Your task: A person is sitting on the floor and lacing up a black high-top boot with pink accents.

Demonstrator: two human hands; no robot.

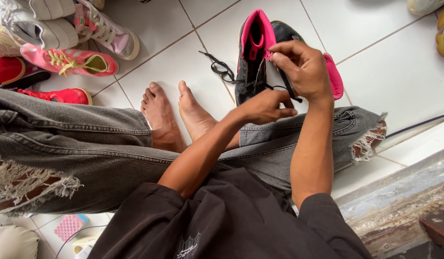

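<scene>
Denim fills my lower view, torn jeans over crossed legs, bare feet on the white tiled floor. Past them, my left hand has its grip pinched together on the black lace. My right hand is clamped on the collar of the black and pink high-top shoe. Shoe lies at twelve o'clock from both hands, long axis running six to twelve; the left hand is nearer me. Farther, at ten o'clock, a pile of sneakers.
</scene>
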